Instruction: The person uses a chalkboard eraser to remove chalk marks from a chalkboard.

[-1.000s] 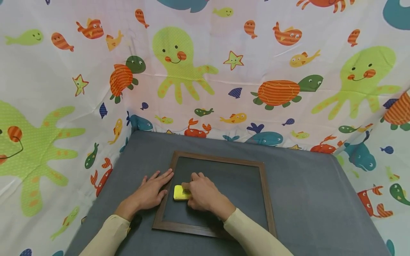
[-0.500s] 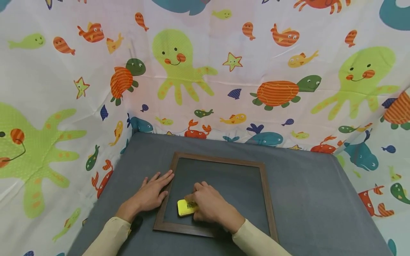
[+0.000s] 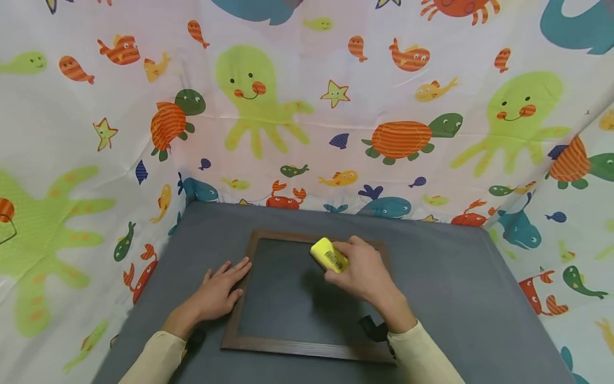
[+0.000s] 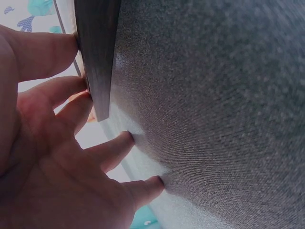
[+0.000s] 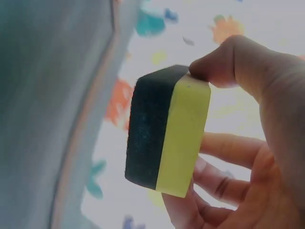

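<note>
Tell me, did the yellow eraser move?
Yes. The yellow eraser, held by the right hand, went from the chalkboard frame's near-left corner toward its far edge.

The head view looks forward and down from above the framed board [image 3: 307,296], taking in both hands. The left wrist view sits very close to the board's frame edge [image 4: 97,52], looking along the tabletop. The right wrist view, equally close, shares the board's frame [image 5: 81,133] at its left.

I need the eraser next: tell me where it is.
In the head view the eraser is pinched in the right hand, lifted off the board near its far edge. The left hand rests on the board's left frame.
</note>
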Demonstrator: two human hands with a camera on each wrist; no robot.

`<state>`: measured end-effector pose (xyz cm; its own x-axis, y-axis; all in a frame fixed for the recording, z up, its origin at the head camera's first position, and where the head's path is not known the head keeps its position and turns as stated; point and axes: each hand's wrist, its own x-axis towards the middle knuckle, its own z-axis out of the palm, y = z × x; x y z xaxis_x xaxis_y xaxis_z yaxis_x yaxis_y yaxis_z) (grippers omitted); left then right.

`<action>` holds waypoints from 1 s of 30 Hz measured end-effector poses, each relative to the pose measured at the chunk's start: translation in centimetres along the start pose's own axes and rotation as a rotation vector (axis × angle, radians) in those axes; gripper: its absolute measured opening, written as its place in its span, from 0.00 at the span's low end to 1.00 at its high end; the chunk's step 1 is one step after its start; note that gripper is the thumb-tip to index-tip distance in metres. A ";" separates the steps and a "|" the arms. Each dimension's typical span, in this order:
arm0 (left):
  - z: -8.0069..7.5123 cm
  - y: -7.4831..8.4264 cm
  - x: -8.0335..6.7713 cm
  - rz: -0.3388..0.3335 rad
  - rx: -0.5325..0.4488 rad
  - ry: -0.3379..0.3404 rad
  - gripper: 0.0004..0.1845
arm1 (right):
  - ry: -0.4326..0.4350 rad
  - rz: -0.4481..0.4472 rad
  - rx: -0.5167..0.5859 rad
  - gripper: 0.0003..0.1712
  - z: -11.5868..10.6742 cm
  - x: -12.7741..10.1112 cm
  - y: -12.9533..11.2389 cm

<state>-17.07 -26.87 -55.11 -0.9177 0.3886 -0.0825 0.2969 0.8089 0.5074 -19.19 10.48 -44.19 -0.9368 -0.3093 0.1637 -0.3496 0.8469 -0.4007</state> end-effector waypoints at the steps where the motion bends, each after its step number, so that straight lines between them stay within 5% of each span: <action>1: 0.1 -0.1 0.0 -0.005 -0.006 -0.003 0.38 | 0.018 0.030 -0.001 0.37 -0.8 0.0 0.7; 8: 0.3 -0.3 -0.1 -0.032 -0.015 -0.009 0.39 | 0.117 0.249 -0.034 0.36 -5.3 -1.7 6.4; 14: 0.1 0.0 0.1 -0.025 -0.025 -0.013 0.38 | 0.106 0.437 -0.016 0.39 -6.7 -4.8 11.2; 19: -0.1 0.0 -0.1 -0.025 -0.025 -0.011 0.38 | 0.042 0.544 -0.022 0.44 -5.6 -6.9 14.1; 30: 0.0 0.1 0.0 -0.013 -0.009 0.008 0.38 | -0.052 0.594 -0.046 0.42 -1.1 -8.7 17.6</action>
<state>-17.04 -26.78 -55.09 -0.9236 0.3744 -0.0823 0.2824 0.8097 0.5144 -17.15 28.60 -51.67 -0.9717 0.2032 -0.1209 0.2340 0.8990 -0.3702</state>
